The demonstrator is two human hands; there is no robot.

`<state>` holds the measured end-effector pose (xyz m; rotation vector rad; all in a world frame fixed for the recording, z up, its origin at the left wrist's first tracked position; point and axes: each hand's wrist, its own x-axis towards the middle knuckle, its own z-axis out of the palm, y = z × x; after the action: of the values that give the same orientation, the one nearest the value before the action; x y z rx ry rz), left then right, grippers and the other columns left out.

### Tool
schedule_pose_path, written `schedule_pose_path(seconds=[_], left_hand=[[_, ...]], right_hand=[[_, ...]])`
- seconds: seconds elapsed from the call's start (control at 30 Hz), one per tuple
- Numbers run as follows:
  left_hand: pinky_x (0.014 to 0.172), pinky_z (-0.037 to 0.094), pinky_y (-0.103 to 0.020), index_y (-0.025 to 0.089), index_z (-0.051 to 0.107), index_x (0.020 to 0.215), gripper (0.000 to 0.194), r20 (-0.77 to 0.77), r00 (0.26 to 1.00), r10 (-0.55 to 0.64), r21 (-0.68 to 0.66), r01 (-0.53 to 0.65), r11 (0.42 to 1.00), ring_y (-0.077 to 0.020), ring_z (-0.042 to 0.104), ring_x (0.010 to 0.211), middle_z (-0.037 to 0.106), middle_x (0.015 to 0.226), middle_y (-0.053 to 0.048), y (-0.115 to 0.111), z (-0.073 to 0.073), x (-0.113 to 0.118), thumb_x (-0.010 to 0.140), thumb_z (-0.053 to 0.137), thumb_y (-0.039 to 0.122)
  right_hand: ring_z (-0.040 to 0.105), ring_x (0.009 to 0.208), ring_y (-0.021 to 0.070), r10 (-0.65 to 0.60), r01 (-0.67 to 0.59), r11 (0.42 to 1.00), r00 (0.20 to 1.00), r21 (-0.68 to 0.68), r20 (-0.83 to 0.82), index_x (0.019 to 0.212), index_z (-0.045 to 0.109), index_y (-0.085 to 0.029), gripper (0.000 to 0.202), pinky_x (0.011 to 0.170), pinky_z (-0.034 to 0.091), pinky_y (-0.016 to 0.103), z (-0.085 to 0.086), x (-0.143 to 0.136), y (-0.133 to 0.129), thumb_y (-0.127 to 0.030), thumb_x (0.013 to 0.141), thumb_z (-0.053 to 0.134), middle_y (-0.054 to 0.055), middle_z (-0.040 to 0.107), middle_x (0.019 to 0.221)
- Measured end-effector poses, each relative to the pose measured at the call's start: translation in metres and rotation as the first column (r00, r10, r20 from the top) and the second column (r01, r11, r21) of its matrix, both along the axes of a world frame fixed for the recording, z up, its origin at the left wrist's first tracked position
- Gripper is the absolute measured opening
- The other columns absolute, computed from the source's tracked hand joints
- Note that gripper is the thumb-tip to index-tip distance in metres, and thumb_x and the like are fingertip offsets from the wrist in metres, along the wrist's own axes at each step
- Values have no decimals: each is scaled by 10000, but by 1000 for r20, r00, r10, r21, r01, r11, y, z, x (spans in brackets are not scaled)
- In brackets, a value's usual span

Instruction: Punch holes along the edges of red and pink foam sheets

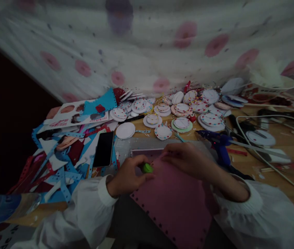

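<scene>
My left hand [134, 174] is closed around a small bright green object [147, 168], thumb and fingers on either side of it. My right hand [182, 157] pinches the upper edge of a pink sheet [174, 197] that has dark dots or holes along its lower left edge. The sheet slopes down toward me, between my forearms. Behind it, a pale-edged flat piece [147, 151] lies on a greyish mat [123, 144], partly hidden by my hands.
A black phone [103, 149] lies left of the mat beside a heap of coloured scraps [64, 155]. Stacks of round white pieces [182, 110] line the back. On the right are a blue glue gun [221, 145] and a pale cable [256, 150]. A floral curtain [141, 52] hangs behind.
</scene>
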<state>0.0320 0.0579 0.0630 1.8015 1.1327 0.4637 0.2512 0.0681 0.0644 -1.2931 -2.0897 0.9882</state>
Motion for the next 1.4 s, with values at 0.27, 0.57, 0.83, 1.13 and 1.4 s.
schedule_pose_path(seconds=[0.27,0.57,0.83,1.13,1.4], left_hand=[[736,484,-252,141,638,985,361,14,997,-77,-147,78,986,-148,613,777,669,855,-32,9,8,-8,697,755,326],[687,460,-214,182,637,1026,298,-126,944,-306,-166,285,944,-126,589,756,648,863,-5,18,39,-25,781,698,341],[654,481,-207,200,623,1080,346,-165,939,-301,-243,257,935,-135,609,754,642,842,3,18,47,-33,769,696,334],[671,475,-209,190,632,1069,348,-231,930,-285,-148,256,955,-139,614,743,655,823,-5,23,51,-50,777,690,370],[851,481,-300,231,596,1130,361,61,993,-97,-162,106,981,-228,600,1039,638,1120,-64,25,58,-75,810,652,388]], right_hand=[[618,670,148,-3,4,1000,998,-10,66,774,685,-174,158,586,405,231,5,2,1,-111,781,541,29,690,725],[627,666,142,-3,3,1000,998,-6,-65,771,676,-188,146,588,421,232,12,5,-3,-127,795,545,18,702,727],[609,653,139,-19,19,1000,999,1,-35,771,673,-174,147,586,414,233,17,1,-4,-136,804,536,20,680,707],[589,656,143,-56,54,998,995,-20,-81,791,680,-181,160,587,412,241,15,2,-4,-241,848,543,28,674,725],[560,658,172,-267,282,959,940,42,-215,842,611,-199,150,555,407,265,18,10,1,-328,854,535,41,639,735]])
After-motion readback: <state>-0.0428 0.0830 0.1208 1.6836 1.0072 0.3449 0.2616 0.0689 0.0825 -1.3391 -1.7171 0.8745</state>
